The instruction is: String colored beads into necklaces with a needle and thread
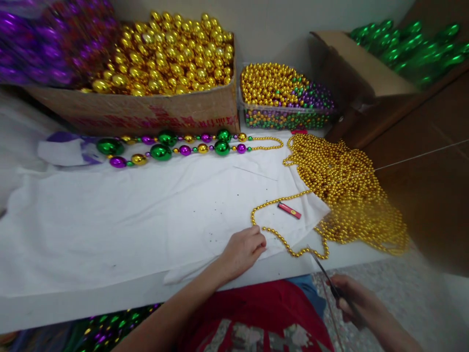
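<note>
My left hand rests on the white cloth with its fingers pinched together at a string of small gold beads. One part of the string runs down to the fingertips. A loose end lies just beside them, and the string curves right toward a large heap of gold bead strands. My right hand, near the table's front edge, is closed around the dark handles of slim scissors. Their blades point up and left, with the tips close to the gold string. A red lighter lies inside the string's loop.
A finished-looking necklace of large green, purple and gold beads lies along the back. Behind stand a carton of gold beads, a clear tub of mixed beads and an open box with green beads. A pale thread stretches rightward.
</note>
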The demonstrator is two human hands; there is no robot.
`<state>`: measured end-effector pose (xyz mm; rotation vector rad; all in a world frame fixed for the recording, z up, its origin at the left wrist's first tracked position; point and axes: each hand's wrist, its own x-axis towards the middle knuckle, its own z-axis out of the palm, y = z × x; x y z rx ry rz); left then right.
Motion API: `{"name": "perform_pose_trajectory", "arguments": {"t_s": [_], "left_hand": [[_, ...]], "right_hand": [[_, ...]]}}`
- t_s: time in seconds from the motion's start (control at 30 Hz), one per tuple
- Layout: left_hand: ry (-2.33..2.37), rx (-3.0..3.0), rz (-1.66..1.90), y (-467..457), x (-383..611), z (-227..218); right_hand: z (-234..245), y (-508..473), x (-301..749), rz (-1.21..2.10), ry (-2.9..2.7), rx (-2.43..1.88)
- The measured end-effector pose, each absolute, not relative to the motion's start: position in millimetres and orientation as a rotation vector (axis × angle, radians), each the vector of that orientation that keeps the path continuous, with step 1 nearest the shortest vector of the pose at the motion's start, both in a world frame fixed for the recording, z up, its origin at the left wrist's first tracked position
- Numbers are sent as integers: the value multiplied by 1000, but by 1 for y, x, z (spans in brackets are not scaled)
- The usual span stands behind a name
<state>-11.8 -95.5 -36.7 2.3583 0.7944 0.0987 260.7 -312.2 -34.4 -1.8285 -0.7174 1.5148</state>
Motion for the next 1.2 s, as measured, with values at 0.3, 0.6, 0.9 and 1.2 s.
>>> {"name": "perform_pose_trajectory", "arguments": {"t_s": [0.3, 0.6, 0.9, 1.2], "left_hand": [[841, 2300, 110, -90, -15, -32], [828, 2279, 163, -91, -16, -33], [831, 2184, 240, -87, -18, -24], [810, 2017, 432, -81, -17, -6]], "right_hand": [[-40, -282, 248, 1433, -739, -1814], [-23, -243, 237, 1431, -732, -1784], [-18, -219, 220, 1260, -741, -1574], [5, -191, 227, 1421, -873, -1298]]}}
